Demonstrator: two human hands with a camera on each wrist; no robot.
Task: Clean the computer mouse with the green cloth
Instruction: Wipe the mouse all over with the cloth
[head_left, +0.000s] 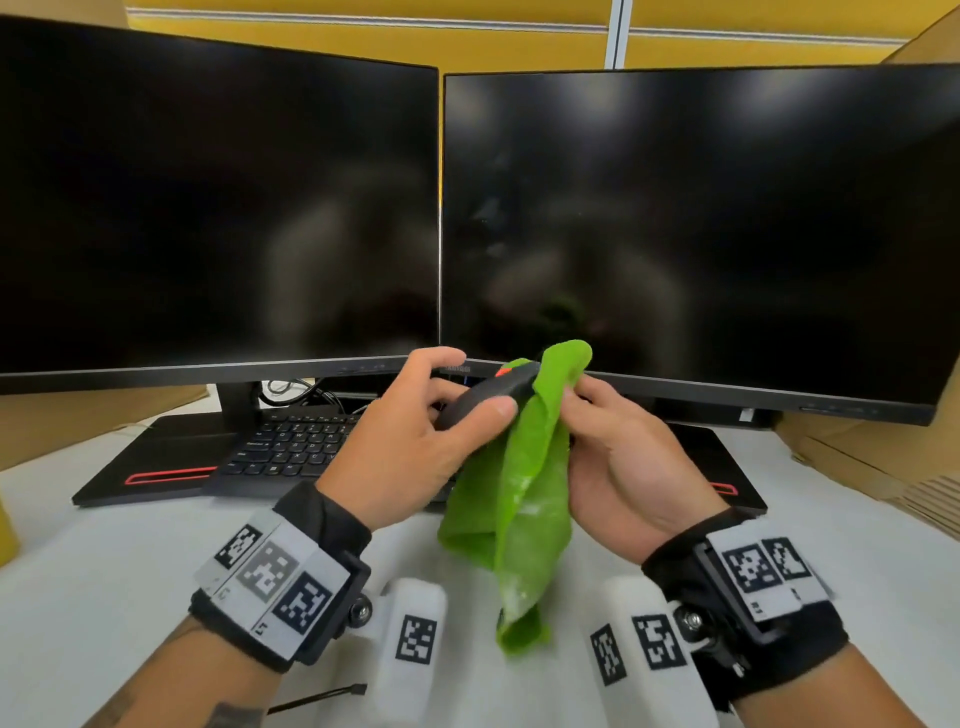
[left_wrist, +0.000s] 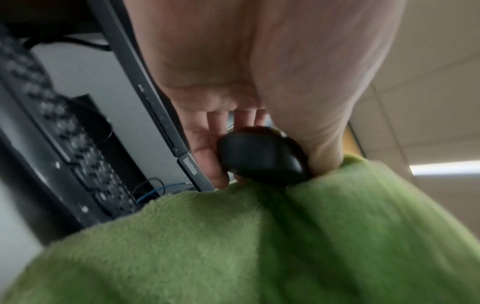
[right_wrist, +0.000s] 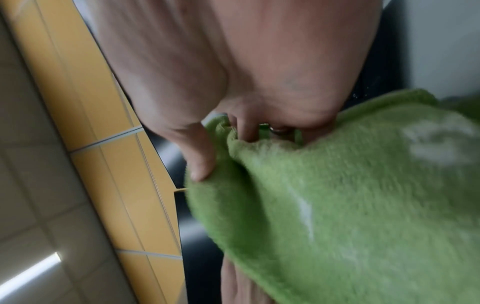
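Left hand (head_left: 410, 441) grips mouse (head_left: 488, 397); right hand (head_left: 618, 457) pinches cloth (head_left: 519, 499).

We see two dark monitors (head_left: 218, 208) (head_left: 701, 234) side by side at 12 o'clock, screens off. Black keyboard (head_left: 296, 441) sits below the left one, approx 10 o'clock from centre, on a white desk (head_left: 104, 571). Cables (head_left: 291, 389) behind kbd. Yellow partition (head_left: 363, 21) along the top. Cardboard box (head_left: 872, 457) at 3 o'clock. Black zip tie (head_left: 317, 696) at 7 o'clock.

Fleecy green cloth (head_left: 524, 499), matt mouse (head_left: 485, 397)
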